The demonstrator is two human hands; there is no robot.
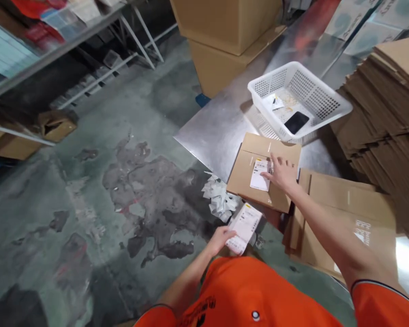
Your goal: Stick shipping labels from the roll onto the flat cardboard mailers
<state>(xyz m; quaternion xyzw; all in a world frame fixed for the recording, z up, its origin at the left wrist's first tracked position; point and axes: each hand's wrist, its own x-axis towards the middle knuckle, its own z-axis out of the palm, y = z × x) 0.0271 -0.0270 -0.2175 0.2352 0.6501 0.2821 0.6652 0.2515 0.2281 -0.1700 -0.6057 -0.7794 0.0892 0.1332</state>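
Note:
My left hand grips a stack of printed shipping labels by its left edge, held low in front of my orange shirt. My right hand rests on a flat folded cardboard box, its fingers spread over the right side of a white shipping label. That label lies on the cardboard, printed side up with a yellow mark at its top. Whether the right fingertips hold or only press the label is hard to tell. The cardboard lies at the corner of a metal table.
A white perforated basket behind the cardboard holds a black phone and scraps. More flat boxes and a tall cardboard stack stand right. Large cartons rise beyond. Paper scraps hang by the table edge.

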